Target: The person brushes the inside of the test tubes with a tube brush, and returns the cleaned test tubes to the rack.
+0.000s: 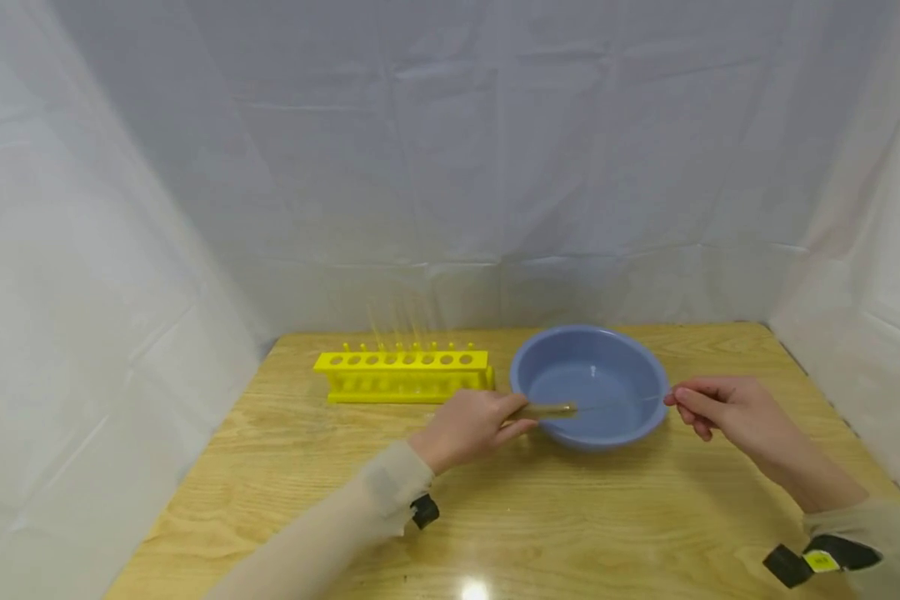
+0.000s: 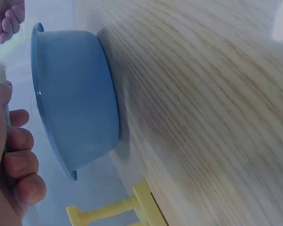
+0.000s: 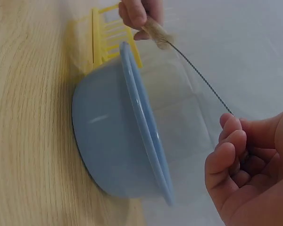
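Note:
My left hand [image 1: 476, 425] grips a test tube [image 1: 547, 411], held roughly level above the near-left rim of a blue basin [image 1: 596, 437]. Tan bristles show inside the tube. From its mouth runs the twisted wire handle of a test tube brush [image 3: 200, 75], stretching across over the basin. At the wire's far end, my right hand [image 1: 735, 417] pinches it between thumb and fingertips, just right of the basin. In the left wrist view, fingers [image 2: 21, 162] wrap round the tube. The tube's closed end is hidden by the left hand.
A yellow test tube rack [image 1: 401, 362] stands left of the basin at the table's back. Several clear glass tubes [image 1: 397, 321] rise faintly behind its holes. Pale sheeting [image 1: 457, 167] hangs behind and at both sides of the wooden table [image 1: 540, 525].

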